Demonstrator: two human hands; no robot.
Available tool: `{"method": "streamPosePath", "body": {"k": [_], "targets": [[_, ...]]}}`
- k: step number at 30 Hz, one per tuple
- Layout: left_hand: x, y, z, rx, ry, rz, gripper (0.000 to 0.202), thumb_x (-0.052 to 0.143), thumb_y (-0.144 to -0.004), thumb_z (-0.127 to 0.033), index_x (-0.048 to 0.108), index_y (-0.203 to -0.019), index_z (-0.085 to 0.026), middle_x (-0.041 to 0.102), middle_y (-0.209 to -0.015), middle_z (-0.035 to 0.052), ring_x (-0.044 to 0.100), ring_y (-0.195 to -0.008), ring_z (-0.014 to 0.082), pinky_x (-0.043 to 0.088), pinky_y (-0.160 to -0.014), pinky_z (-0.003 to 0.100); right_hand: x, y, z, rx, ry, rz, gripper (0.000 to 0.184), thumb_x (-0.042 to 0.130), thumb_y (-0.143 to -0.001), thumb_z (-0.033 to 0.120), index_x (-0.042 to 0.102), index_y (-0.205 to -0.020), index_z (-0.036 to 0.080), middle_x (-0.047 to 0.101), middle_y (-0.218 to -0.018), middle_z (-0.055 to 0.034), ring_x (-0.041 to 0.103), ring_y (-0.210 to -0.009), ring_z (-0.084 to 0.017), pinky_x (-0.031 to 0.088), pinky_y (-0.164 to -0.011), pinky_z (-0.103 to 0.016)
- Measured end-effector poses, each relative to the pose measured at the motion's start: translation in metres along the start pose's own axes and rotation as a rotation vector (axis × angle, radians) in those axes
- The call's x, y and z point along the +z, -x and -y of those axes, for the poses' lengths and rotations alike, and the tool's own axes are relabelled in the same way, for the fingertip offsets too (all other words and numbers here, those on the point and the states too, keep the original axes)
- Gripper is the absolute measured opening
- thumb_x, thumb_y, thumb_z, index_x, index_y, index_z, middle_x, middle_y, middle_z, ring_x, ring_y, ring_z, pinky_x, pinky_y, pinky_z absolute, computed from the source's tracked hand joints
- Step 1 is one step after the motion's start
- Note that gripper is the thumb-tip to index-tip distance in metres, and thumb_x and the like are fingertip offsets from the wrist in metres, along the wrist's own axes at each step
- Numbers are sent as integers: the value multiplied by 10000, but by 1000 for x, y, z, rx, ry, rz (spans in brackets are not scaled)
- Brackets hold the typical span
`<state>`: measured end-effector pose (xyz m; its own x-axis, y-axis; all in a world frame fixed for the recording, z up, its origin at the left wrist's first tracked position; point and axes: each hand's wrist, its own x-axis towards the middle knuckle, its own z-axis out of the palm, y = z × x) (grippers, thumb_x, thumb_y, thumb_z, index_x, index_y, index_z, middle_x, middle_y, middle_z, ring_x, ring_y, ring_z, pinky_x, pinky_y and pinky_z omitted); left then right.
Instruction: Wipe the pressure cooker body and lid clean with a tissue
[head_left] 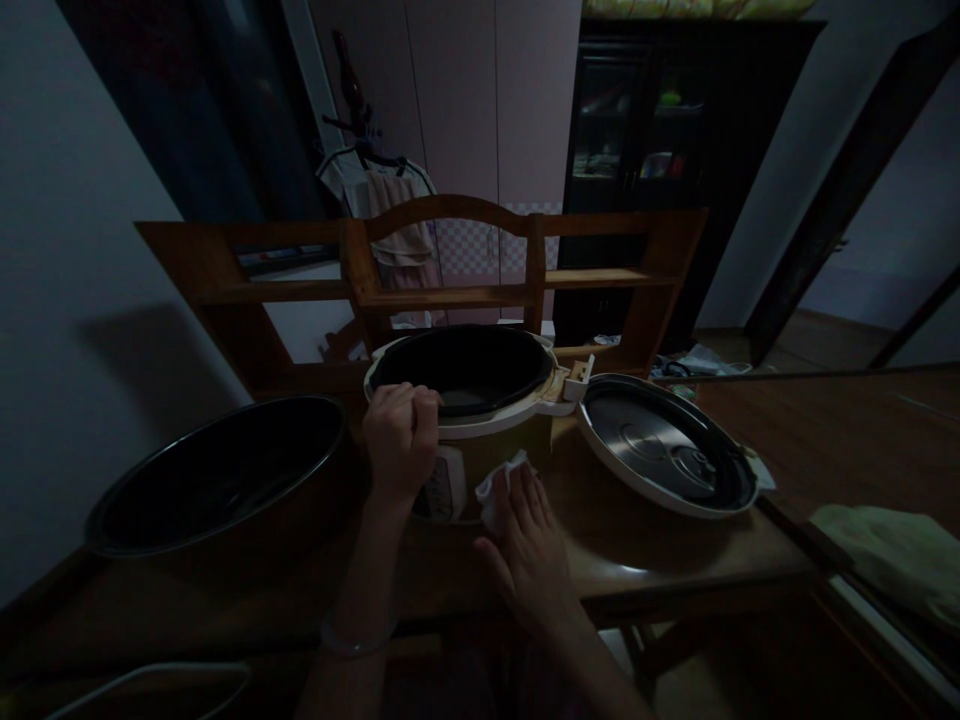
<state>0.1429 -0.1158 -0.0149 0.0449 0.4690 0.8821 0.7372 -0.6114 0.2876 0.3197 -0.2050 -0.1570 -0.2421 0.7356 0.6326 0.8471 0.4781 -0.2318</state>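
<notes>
In the middle of the wooden desk stands a rice cooker body [457,440] without its lid, its dark inside facing up. My left hand [401,435] is closed over the near left part of its pale rim. Low on the cooker's front, my right hand [529,530] presses a crumpled white cloth or tissue [499,490] against the wall. The detached lid [652,440] lies to the right with its metal inner side up. To the left rests a large dark round pot [225,475], tilted in view. A control panel [444,485] shows partly beside my left wrist.
A wooden shelf rack [442,298] rises along the desk's back edge. The desk's front edge [615,585] runs close to me. Pale green fabric [892,560] lies at the right, and a white cable [165,667] curves at the lower left.
</notes>
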Motion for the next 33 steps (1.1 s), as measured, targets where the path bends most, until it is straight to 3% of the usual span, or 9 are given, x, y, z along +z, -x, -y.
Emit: {"method": "streamPosePath", "body": {"k": [4, 8, 11, 15, 19, 24, 28, 33], "targets": [[0, 0, -1, -22, 2, -12, 421, 353, -1018, -252, 635, -710, -204, 656, -723, 58, 588, -771, 218, 413, -819, 390, -8, -15, 3, 103, -38, -91, 839, 431, -1050, 513, -47, -1643, 161, 8, -1700, -117, 46, -1567, -307, 177, -1257, -550], [1, 1, 0, -20, -15, -33, 405, 367, -1006, -242, 630, -700, -203, 676, -749, 62, 594, -790, 218, 416, -821, 383, -21, -40, 15, 63, -122, -162, 877, 384, -1037, 596, -43, -1639, 124, -64, -1695, -136, -18, -1560, -350, 189, -1249, -573], [1, 1, 1, -2, -7, -19, 399, 369, -1006, -230, 632, -707, -203, 673, -744, 57, 595, -776, 214, 413, -824, 385, -21, -42, 19, -31, -77, -116, 876, 412, -1018, 613, 21, -1647, 145, -9, -1701, -122, -11, -1559, -364, 177, -1247, -592], [1, 0, 1, 16, 3, -19, 399, 362, -1006, -224, 635, -716, -207, 651, -713, 46, 592, -751, 209, 413, -828, 388, -8, -19, 15, -88, 16, -10, 871, 505, -999, 569, 76, -1649, 179, 95, -1699, -87, 46, -1564, -329, 232, -1244, -558], [1, 0, 1, 19, -2, -14, 400, 359, -1004, -229, 630, -710, -208, 651, -713, 50, 587, -752, 212, 412, -821, 388, 1, 0, 7, 33, -9, -21, 928, 529, -987, 573, 25, -1648, 161, 108, -1694, -117, 102, -1561, -320, 266, -1232, -558], [0, 0, 0, 6, -3, -8, 400, 361, -999, -228, 631, -706, -207, 655, -716, 49, 577, -744, 212, 406, -807, 388, -9, -19, 8, 215, -185, -134, 922, 423, -1029, 585, -102, -1629, 121, -52, -1695, -145, 19, -1565, -324, 232, -1241, -562], [1, 0, 1, 6, 11, -16, 393, 367, -998, -227, 628, -705, -209, 656, -716, 45, 580, -734, 207, 410, -814, 387, -17, -38, 20, 124, -206, -149, 934, 391, -1020, 635, -94, -1631, 122, -112, -1690, -137, -66, -1555, -360, 158, -1248, -595], [2, 2, 3, 5, 0, -4, 392, 358, -998, -230, 631, -717, -214, 658, -729, 52, 597, -785, 220, 414, -837, 392, -11, -26, 21, -18, -69, -56, 863, 452, -1019, 564, 20, -1648, 160, 15, -1703, -109, -11, -1561, -354, 201, -1240, -598]]}}
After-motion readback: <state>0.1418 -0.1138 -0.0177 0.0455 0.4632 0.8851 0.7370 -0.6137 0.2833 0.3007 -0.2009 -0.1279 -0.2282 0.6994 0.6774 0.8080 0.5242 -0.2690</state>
